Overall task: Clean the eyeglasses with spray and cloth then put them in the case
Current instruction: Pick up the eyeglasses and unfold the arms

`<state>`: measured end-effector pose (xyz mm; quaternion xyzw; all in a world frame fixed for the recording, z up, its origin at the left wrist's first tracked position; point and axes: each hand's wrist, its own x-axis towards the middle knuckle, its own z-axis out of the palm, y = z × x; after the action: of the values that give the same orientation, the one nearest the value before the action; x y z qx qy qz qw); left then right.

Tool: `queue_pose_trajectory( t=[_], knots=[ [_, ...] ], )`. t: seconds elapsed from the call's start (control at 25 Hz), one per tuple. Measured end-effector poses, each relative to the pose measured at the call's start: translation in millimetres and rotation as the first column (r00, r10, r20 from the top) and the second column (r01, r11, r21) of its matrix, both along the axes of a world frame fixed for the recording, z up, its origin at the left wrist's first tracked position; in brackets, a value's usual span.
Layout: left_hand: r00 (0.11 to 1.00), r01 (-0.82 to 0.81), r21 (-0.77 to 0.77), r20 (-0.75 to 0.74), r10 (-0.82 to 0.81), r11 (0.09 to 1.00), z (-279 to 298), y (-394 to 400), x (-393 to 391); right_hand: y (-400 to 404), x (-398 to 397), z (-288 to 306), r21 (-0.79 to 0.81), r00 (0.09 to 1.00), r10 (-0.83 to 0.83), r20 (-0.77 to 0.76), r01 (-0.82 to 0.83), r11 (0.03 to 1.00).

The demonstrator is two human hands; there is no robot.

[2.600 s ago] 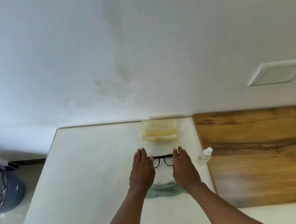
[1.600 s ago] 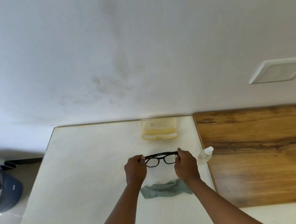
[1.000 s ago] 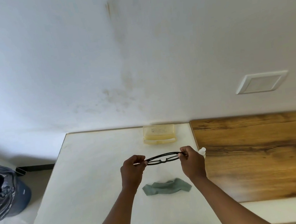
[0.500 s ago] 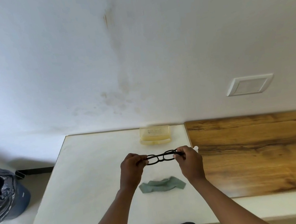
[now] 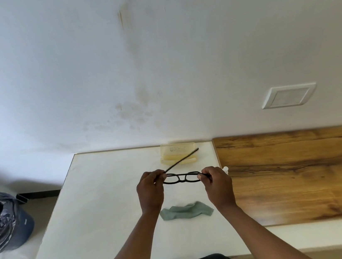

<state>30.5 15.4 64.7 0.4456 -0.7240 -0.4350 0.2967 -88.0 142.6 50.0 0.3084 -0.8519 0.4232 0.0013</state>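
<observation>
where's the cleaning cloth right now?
Head view: the green cloth lies crumpled on the white table, between the wrists, below the glasses both hands hold.

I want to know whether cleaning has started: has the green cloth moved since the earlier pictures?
No. The green cloth lies crumpled on the white table, on the near side of the yellow case, as before. Only the camera shifted. Both hands hold the eyeglasses.

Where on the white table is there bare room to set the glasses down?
The white table is bare left of the left hand. A smaller bare strip lies between the case and the glasses. Crowded: cloth, and the right edge by the spray bottle.
</observation>
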Motion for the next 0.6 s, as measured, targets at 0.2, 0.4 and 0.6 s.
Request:
queue_pose_trajectory(
  t=[0.2,0.4,0.6],
  knots=[
    [0.981,-0.13,0.306,-0.1,0.167,0.943,-3.6,-1.7,-7.1,-1.5,0.5,-4.7,0.001,1.0,-0.006,0.03,0.006,1.0],
    [0.965,-0.076,0.459,-0.188,0.18,0.885,-17.0,-4.9,-5.0,0.8,0.2,-9.3,0.029,0.999,-0.001,0.034,0.0,1.0],
    [0.928,-0.04,0.57,-0.284,0.243,0.82,-20.8,-1.9,-5.3,-2.6,-0.2,-9.5,0.124,0.996,0.031,0.089,-0.042,0.991]
  ],
)
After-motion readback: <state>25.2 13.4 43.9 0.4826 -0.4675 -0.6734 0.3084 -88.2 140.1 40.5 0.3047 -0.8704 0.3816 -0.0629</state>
